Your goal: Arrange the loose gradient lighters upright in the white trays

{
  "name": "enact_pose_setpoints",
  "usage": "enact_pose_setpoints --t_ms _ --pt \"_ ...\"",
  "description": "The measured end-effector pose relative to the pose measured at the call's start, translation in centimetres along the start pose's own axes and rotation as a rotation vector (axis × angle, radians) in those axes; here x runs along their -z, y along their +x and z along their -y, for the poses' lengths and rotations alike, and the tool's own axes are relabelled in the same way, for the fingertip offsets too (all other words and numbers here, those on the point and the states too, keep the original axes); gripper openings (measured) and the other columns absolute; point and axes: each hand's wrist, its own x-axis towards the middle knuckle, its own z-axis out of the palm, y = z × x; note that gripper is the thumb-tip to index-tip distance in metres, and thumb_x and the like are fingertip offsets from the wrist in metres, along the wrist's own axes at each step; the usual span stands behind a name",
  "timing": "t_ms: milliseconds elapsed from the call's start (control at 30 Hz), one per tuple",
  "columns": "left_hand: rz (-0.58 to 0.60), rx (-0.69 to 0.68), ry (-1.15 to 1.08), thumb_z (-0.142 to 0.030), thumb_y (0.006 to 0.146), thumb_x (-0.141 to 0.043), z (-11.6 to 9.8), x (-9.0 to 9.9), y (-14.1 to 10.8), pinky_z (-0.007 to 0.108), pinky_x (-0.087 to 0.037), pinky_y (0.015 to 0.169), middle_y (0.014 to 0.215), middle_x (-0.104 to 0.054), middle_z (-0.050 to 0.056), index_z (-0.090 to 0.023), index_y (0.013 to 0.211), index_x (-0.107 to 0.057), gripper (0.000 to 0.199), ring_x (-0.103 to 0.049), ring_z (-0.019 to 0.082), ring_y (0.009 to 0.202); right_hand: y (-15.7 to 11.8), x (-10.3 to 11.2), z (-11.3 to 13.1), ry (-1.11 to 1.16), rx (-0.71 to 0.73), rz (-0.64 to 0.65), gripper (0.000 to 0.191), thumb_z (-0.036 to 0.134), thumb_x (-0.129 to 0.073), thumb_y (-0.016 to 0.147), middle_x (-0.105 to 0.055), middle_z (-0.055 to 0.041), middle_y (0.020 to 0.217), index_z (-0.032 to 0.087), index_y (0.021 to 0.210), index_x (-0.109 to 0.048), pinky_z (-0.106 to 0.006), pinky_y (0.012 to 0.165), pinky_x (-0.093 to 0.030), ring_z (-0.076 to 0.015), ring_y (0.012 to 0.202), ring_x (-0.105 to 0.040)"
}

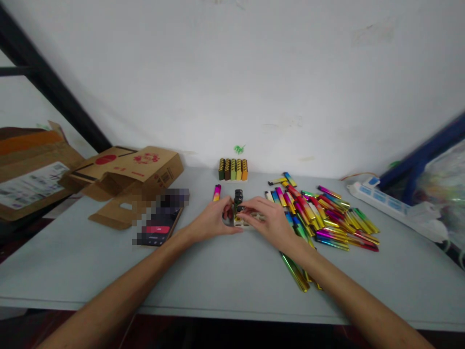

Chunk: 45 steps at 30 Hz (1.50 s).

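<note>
My left hand (213, 216) curls around the left side of a small white slotted tray (250, 225), thumb along its near edge. A short row of black-topped lighters (238, 194) stands upright in the tray. My right hand (271, 222) reaches over the tray from the right, its fingers pinched on the black top of a lighter (240, 209) at the near end of that row. The lower part of this lighter is mostly hidden by my fingers. Just beyond my left hand lies a pink and yellow lighter (217, 192).
Against the wall stands a filled lighter rack (233, 169). Shiny multicoloured lighters (319, 213) lie heaped on the right, near a white power strip (392, 206). A phone (165, 220) and an opened cardboard box (145, 167) are on the left of the grey table (218, 281).
</note>
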Motion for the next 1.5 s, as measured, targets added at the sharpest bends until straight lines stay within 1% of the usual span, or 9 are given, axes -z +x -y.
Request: enact_pose_setpoints --t_ms 133,300,500,633,767,933,1133,1267,1500 --pt "0.004 0.012 -0.021 -0.055 0.066 -0.088 -0.1 0.0 0.0 0.028 -0.041 0.064 0.076 -0.056 -0.004 -0.023 0.087 -0.048 0.056 -0.055 0.017 0.07 -0.2 -0.4 -0.5 -0.06 -0.003 0.01 0.022 0.043 -0.07 0.098 -0.078 -0.0099 0.101 0.023 0.105 -0.074 -0.037 0.085 -0.059 -0.0235 0.091 -0.074" --pt "0.004 0.025 0.001 -0.052 0.066 -0.088 -0.2 0.1 0.0 0.027 -0.04 0.063 0.077 -0.058 -0.004 -0.023 0.087 -0.048 0.053 -0.053 0.016 0.069 -0.1 -0.7 -0.8 -0.03 -0.102 0.016 0.023 0.046 -0.073 0.095 -0.077 -0.0053 0.091 0.025 0.101 -0.068 -0.033 0.075 -0.059 -0.0214 0.082 -0.074" --pt "0.0 0.008 -0.015 -0.049 0.066 -0.09 -0.4 0.1 0.1 0.027 -0.04 0.063 0.079 -0.057 -0.004 -0.022 0.089 -0.05 0.054 -0.054 0.016 0.069 -0.3 -0.1 -1.0 -0.111 -0.046 0.038 0.026 0.047 -0.076 0.092 -0.078 -0.0082 0.099 0.025 0.106 -0.073 -0.036 0.081 -0.057 -0.0239 0.087 -0.073" --pt "0.002 0.01 -0.026 -0.048 0.065 -0.091 -0.7 0.3 0.1 0.026 -0.04 0.063 0.077 -0.055 -0.005 -0.023 0.085 -0.046 0.055 -0.053 0.015 0.069 0.2 2.6 -1.8 -0.162 -0.07 0.029 0.023 0.044 -0.069 0.097 -0.078 -0.0052 0.084 0.022 0.092 -0.075 -0.033 0.075 -0.056 -0.0211 0.076 -0.072" --pt "0.004 0.004 -0.043 -0.046 0.064 -0.091 -0.6 0.2 0.2 0.026 -0.04 0.062 0.077 -0.053 -0.005 -0.024 0.083 -0.045 0.055 -0.052 0.015 0.069 2.5 7.0 -5.4 -0.421 -0.12 -0.015 0.018 0.031 -0.063 0.1 -0.08 -0.008 0.092 0.02 0.1 -0.077 -0.038 0.084 -0.057 -0.024 0.083 -0.075" --pt "0.015 -0.015 -0.051 -0.052 0.066 -0.089 0.1 -0.1 0.3 0.027 -0.039 0.061 0.077 -0.052 -0.005 -0.024 0.085 -0.044 0.057 -0.052 0.016 0.069 5.6 10.2 -11.0 -0.8 -0.106 0.267 0.033 0.009 -0.06 0.093 -0.074 -0.02 0.129 0.01 0.122 -0.076 -0.04 0.108 -0.05 -0.0289 0.118 -0.07" --pt "0.035 -0.012 -0.06 -0.053 0.068 -0.088 0.1 0.0 0.2 0.027 -0.04 0.064 0.077 -0.054 -0.004 -0.024 0.084 -0.043 0.056 -0.053 0.016 0.071 5.5 10.0 -12.5 -0.832 -0.069 0.388 0.033 0.005 -0.059 0.093 -0.079 -0.0132 0.118 0.016 0.117 -0.079 -0.033 0.101 -0.052 -0.0236 0.104 -0.073" --pt "0.036 -0.003 -0.047 -0.05 0.067 -0.088 -0.2 0.0 0.2 0.026 -0.039 0.062 0.077 -0.054 -0.004 -0.024 0.084 -0.043 0.055 -0.051 0.016 0.07 4.9 9.7 -12.5 -0.87 -0.074 0.331 0.032 0.016 -0.052 0.103 -0.074 -0.0177 0.115 0.012 0.124 -0.075 -0.038 0.098 -0.052 -0.0264 0.103 -0.07" --pt "0.033 0.0 -0.016 -0.054 0.068 -0.087 0.0 0.0 0.3 0.027 -0.038 0.063 0.078 -0.054 -0.004 -0.024 0.083 -0.042 0.057 -0.053 0.016 0.069 5.2 9.8 -13.9 -0.782 0.018 0.224 0.031 0.018 -0.053 0.102 -0.067 -0.0166 0.117 0.013 0.127 -0.071 -0.041 0.103 -0.052 -0.0274 0.108 -0.065"
